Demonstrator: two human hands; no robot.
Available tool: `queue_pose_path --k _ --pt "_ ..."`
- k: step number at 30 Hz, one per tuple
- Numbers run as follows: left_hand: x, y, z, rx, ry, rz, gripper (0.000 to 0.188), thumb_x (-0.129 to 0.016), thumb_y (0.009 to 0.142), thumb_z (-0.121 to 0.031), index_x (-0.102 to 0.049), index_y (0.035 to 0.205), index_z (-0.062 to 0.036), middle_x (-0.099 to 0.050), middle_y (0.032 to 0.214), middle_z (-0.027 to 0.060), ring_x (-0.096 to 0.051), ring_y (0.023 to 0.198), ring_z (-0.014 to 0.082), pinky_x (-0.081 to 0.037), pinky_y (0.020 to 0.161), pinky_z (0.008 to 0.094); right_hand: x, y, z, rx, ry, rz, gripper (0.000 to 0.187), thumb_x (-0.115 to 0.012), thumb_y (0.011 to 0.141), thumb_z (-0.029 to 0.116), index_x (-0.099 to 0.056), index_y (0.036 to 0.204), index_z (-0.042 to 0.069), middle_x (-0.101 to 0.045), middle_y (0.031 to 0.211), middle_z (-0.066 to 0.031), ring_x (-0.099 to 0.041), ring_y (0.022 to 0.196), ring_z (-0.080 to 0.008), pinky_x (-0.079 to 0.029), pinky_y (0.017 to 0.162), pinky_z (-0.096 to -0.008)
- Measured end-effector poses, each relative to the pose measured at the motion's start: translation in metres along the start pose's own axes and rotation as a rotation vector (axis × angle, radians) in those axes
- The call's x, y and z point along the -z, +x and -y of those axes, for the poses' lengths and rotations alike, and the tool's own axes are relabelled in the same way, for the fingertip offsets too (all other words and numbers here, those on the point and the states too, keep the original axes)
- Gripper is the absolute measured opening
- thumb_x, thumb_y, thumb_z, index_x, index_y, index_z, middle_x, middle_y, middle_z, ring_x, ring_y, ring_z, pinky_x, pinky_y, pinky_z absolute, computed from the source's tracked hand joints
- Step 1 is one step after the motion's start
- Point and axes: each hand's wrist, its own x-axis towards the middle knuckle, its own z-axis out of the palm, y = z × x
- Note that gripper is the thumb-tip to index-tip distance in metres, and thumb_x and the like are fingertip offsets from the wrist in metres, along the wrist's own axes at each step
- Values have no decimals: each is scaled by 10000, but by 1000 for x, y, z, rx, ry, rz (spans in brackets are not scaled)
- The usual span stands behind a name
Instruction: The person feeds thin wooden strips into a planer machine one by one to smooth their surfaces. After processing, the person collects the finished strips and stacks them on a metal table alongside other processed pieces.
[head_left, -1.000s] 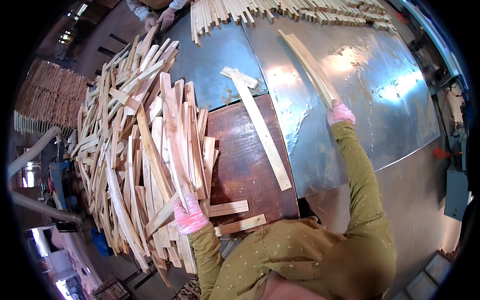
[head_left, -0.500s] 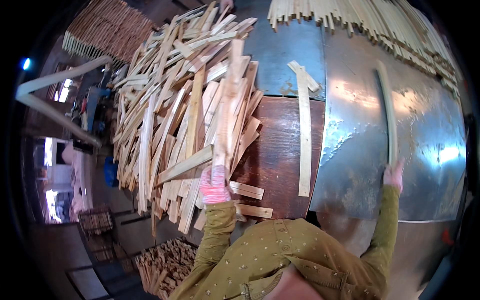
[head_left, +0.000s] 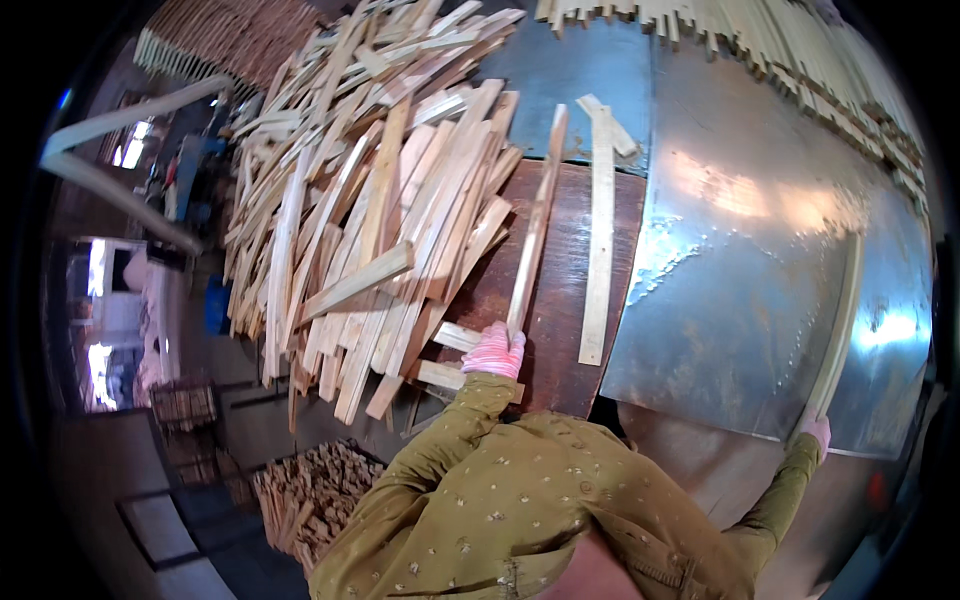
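My left hand [head_left: 493,350], in a pink-and-white glove, grips the near end of a narrow wooden strip [head_left: 538,220] that points away over the dark brown board [head_left: 560,260]. At the far right my right hand [head_left: 816,430], also gloved in pink, is closed round the near end of a pale wooden strip [head_left: 843,330] above the metal sheet [head_left: 720,330]. Left of my left hand spreads a large heap of loose wooden strips [head_left: 400,230]. Another pale strip [head_left: 597,240] lies between my hands, with a short piece [head_left: 610,122] across its far end.
Rows of stacked strips [head_left: 800,70] lie along the far right edge of the metal. Short wood offcuts [head_left: 315,495] fill a container below the heap. A bent grey pipe [head_left: 130,115] stands at the left, and a further stack of wood [head_left: 225,40] is behind.
My left hand has moved right with a strip, from the heap to over the brown board. My right hand has moved right and nearer with its strip, which now tilts.
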Motion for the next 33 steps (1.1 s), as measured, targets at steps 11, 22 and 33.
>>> queue_pose_path --k 11,22,33 --pt "11 -39 18 -61 25 43 471 -595 877 -397 -540 1239 -101 -625 1087 170 -629 980 373 -503 822 466 -46 48 -31 0 -79 -40 811 -618 796 551 -384 1433 108 -553 1307 -194 -543 1188 -364 -421 1015 -460" --pt "121 -14 89 -368 -14 -837 453 -649 863 -100 -507 1255 74 -609 1144 209 -616 1023 309 -512 905 366 -28 18 -10 145 -68 -2 655 -505 897 452 -313 1438 137 -588 1226 -234 -581 1104 -415 -461 931 -490" --pt "180 120 196 71 597 22 630 -688 802 -297 -409 1340 -125 -578 1230 133 -546 1166 308 -444 935 527 -17 4 19 258 -61 -420 670 -534 869 510 -433 1362 68 -549 1288 -208 -526 1197 -375 -425 995 -448"
